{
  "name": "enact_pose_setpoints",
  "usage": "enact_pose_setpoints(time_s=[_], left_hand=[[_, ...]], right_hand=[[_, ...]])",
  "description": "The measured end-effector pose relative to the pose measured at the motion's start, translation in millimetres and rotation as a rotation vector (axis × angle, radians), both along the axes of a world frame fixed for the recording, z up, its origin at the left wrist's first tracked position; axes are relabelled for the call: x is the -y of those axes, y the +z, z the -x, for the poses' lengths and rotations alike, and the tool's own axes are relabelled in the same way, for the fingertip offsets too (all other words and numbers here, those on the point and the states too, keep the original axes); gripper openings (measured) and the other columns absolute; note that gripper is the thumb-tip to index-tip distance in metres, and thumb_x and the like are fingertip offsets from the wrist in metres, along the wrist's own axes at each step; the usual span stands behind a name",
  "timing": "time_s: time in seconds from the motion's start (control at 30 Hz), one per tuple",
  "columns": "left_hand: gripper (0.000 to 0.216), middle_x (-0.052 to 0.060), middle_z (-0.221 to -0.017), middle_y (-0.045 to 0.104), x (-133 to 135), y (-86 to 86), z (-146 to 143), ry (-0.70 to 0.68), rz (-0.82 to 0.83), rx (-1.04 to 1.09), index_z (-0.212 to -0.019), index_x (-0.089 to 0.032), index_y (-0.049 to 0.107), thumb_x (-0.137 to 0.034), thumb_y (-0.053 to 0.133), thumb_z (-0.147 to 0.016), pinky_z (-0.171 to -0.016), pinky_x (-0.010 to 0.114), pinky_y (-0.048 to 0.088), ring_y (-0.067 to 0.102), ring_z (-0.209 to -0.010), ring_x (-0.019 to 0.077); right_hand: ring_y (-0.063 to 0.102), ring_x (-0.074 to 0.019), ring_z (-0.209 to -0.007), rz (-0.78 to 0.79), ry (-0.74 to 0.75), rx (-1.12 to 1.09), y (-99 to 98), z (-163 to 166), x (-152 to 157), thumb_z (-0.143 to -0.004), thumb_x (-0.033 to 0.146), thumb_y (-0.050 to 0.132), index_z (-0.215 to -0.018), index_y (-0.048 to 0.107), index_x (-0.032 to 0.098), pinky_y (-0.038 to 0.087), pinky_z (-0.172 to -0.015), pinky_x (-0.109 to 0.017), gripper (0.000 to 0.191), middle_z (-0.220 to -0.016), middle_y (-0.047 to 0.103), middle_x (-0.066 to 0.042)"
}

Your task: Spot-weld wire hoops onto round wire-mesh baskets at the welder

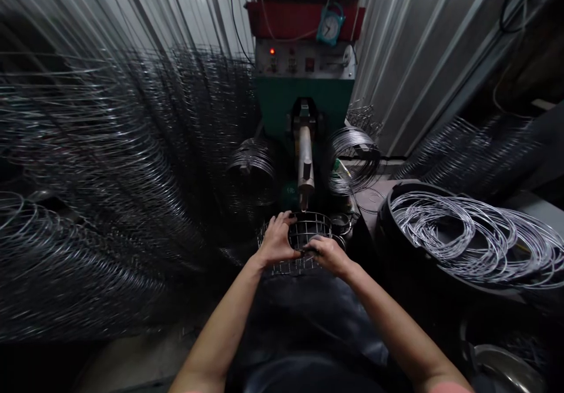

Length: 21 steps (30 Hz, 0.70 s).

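Note:
Both my hands are on a round wire basket with a grid wall, in the middle of the view. My left hand grips its left side, thumb stretched toward the right and fingers over the rim. My right hand is closed at the near side of the basket, its fingertips pressed on the wire; whether it pinches a smaller piece too I cannot make out. Just beyond the basket's far rim, the tip of a metal welding arm points down from a green machine.
Tall stacks of wire rings fill the left side. Wire coils hang right of the arm. A black tub of loose wire rings stands at the right. A blue clock hangs on the machine, above a lit red lamp.

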<state>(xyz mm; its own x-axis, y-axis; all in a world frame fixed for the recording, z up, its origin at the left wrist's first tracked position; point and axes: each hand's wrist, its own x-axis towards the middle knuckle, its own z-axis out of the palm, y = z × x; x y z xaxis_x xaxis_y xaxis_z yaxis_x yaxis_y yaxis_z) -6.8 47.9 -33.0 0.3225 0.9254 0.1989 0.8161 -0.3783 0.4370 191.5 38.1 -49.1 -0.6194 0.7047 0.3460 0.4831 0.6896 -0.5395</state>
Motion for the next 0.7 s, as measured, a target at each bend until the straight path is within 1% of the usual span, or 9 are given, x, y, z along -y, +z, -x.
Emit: enact_pose_setpoints(time_s=[0.1,0.23,0.37,0.47,0.6,0.7], left_hand=[[0.088,0.018,-0.144,0.034,-7.8,0.2,1.7,-0.006,0.013,0.005,-0.127,-0.015,0.043,-0.034,0.078,-0.049,-0.113,0.051,0.02,0.028,-0.136,0.0337],[0.087,0.019,-0.143,0.036,-22.4,2.0,2.9,0.003,0.016,0.03,-0.126,-0.015,0.044,-0.031,0.079,-0.049,-0.112,0.05,0.021,0.029,-0.135,0.0331],[0.084,0.017,-0.139,0.041,-35.3,1.0,3.4,0.007,0.009,0.086,-0.124,-0.018,0.047,-0.036,0.081,-0.049,-0.108,0.05,0.029,0.035,-0.132,0.0331],[0.083,0.015,-0.137,0.043,-38.3,-1.6,3.2,-0.013,-0.001,0.111,-0.122,-0.02,0.05,-0.038,0.082,-0.048,-0.106,0.049,0.032,0.038,-0.13,0.0328],[0.083,0.016,-0.139,0.041,-38.7,-1.1,2.9,0.026,0.022,0.103,-0.123,-0.02,0.05,-0.034,0.082,-0.048,-0.108,0.05,0.029,0.036,-0.131,0.0332],[0.083,0.017,-0.139,0.041,-39.7,2.2,2.9,0.025,0.042,0.079,-0.124,-0.019,0.049,-0.032,0.081,-0.049,-0.108,0.048,0.029,0.036,-0.131,0.0311]], right_hand=[[0.062,-0.0151,-0.076,-0.014,-0.018,0.0,-1.4,1.3,-6.0,-0.08,0.008,0.059,-0.092,0.066,0.018,0.048,-0.067,-0.023,0.017,-0.085,0.064,-0.005],[0.062,-0.016,-0.08,0.006,-0.042,0.04,6.2,4.3,-20.2,-0.08,0.008,0.059,-0.092,0.066,0.018,0.048,-0.071,-0.024,0.018,-0.086,0.065,-0.005],[0.062,-0.016,-0.081,0.03,-0.057,0.051,12.9,5.8,-32.7,-0.081,0.009,0.059,-0.09,0.067,0.019,0.047,-0.072,-0.024,0.015,-0.086,0.066,-0.005],[0.063,-0.0163,-0.082,0.022,-0.085,0.03,10.6,5.6,-32.6,-0.083,0.013,0.059,-0.092,0.067,0.019,0.047,-0.072,-0.024,0.014,-0.087,0.067,-0.005],[0.064,-0.0174,-0.084,-0.013,-0.159,0.061,5.1,7.0,-26.8,-0.086,0.014,0.056,-0.097,0.067,0.02,0.048,-0.073,-0.024,0.017,-0.094,0.067,-0.006],[0.064,-0.0172,-0.084,-0.031,-0.178,0.098,4.2,8.5,-25.6,-0.087,0.016,0.056,-0.099,0.067,0.02,0.047,-0.072,-0.024,0.017,-0.094,0.068,-0.006]])
